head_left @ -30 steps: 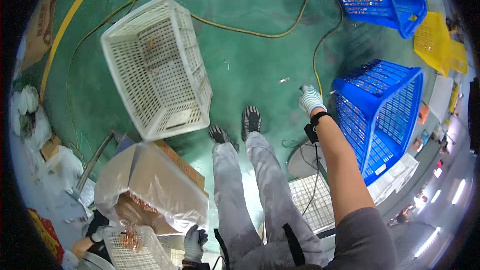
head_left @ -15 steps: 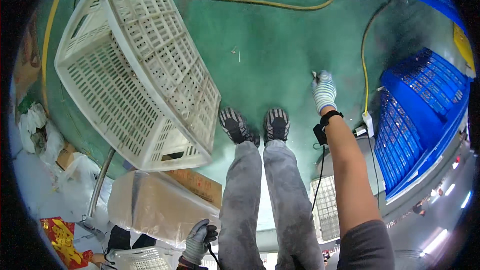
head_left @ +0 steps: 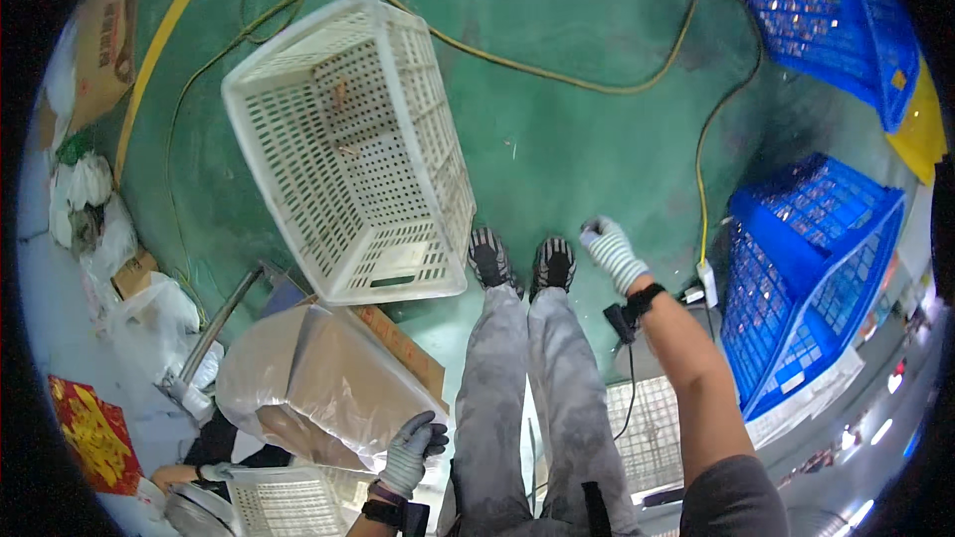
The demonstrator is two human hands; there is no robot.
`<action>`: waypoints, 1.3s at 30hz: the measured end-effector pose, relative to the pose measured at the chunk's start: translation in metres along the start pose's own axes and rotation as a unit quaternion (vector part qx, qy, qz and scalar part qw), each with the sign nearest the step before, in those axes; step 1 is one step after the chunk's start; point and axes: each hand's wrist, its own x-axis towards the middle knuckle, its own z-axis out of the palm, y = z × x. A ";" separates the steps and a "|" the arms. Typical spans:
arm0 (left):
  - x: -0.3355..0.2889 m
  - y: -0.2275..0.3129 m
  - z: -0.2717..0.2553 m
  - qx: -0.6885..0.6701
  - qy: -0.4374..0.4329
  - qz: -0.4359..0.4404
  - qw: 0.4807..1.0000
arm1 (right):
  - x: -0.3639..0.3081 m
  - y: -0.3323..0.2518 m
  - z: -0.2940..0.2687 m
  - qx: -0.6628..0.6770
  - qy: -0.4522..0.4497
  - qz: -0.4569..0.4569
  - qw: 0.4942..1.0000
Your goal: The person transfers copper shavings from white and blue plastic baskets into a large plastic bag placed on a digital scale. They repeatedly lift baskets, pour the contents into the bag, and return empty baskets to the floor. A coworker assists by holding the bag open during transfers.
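My right hand [head_left: 614,256], in a white-and-grey striped glove, hangs over the green floor to the right of my shoes. Its fingers are curled together, and whatever they hold, if anything, is too small to make out. Low in the view is my left hand [head_left: 408,455], in a grey glove with dark fingertips, its fingers loosely apart and nothing visible in them. Beside it is a box wrapped in clear plastic [head_left: 328,363]; I cannot tell whether they touch. A large white slatted crate [head_left: 418,174] lies tipped ahead of my left foot, a few brownish scraps inside.
Blue slatted crates [head_left: 736,318] stand at the right, near a white power socket [head_left: 707,283] on a yellow cord. A cable [head_left: 557,75] curves across the floor ahead. At lower left, another person's hand [head_left: 214,472] is at a smaller white basket [head_left: 284,507], near a metal post [head_left: 219,328].
My view has shifted, showing more of the white crate's inside. My right hand has drawn back closer to my feet. My left hand has risen beside the wrapped box, its fingers less curled.
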 end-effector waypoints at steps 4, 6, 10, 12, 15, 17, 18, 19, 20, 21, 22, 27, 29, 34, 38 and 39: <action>0.007 -0.004 0.003 -0.014 -0.047 0.095 0.994 | -0.085 -0.080 0.002 0.152 -0.112 -0.137 0.973; 0.030 0.007 0.005 0.043 -0.064 0.154 0.985 | -0.119 -0.120 0.004 0.207 -0.185 -0.129 0.952; 0.141 0.071 0.024 -0.194 -0.026 0.123 0.973 | -0.175 -0.164 0.012 0.246 -0.223 -0.162 0.929; 0.191 0.103 0.026 -0.229 -0.031 0.161 0.959 | -0.195 -0.164 0.018 0.255 -0.230 -0.187 0.920; 0.231 0.121 0.048 -0.401 0.044 0.153 0.902 | -0.214 -0.137 0.015 0.266 -0.241 -0.169 0.918; 0.224 0.124 0.056 -0.463 0.032 0.168 0.869 | -0.223 -0.109 0.002 0.241 -0.213 -0.201 0.925; 0.212 0.129 0.057 -0.459 0.011 0.197 0.866 | -0.226 -0.094 -0.007 0.168 -0.165 -0.256 0.938; 0.197 0.139 0.054 -0.466 -0.008 0.208 0.860 | -0.233 -0.078 -0.018 0.160 -0.144 -0.216 0.953; 0.178 0.155 0.049 -0.472 -0.028 0.222 0.853 | -0.241 -0.066 -0.030 0.149 -0.119 -0.187 0.964; 0.156 0.175 0.041 -0.475 -0.030 0.216 0.853 | -0.252 -0.053 -0.042 0.117 -0.085 -0.133 0.981; 0.131 0.195 0.030 -0.477 -0.034 0.210 0.853 | -0.267 -0.043 -0.051 0.205 -0.082 -0.138 0.966; -0.021 0.269 0.011 -0.446 -0.077 0.269 0.850 | -0.356 -0.016 -0.109 0.312 0.013 -0.142 0.939; -0.091 0.258 0.011 -0.349 -0.029 0.317 0.882 | -0.396 -0.019 -0.130 0.343 0.042 -0.156 0.925; -0.268 0.202 -0.018 -0.054 -0.052 0.386 0.919 | -0.491 -0.058 -0.183 0.328 0.059 -0.176 0.926; -0.387 0.172 -0.043 0.050 -0.115 0.446 0.886 | -0.555 -0.102 -0.209 0.222 0.085 -0.273 0.932; -0.409 0.170 -0.043 0.064 -0.116 0.437 0.890 | -0.567 -0.114 -0.211 0.173 0.105 -0.321 0.925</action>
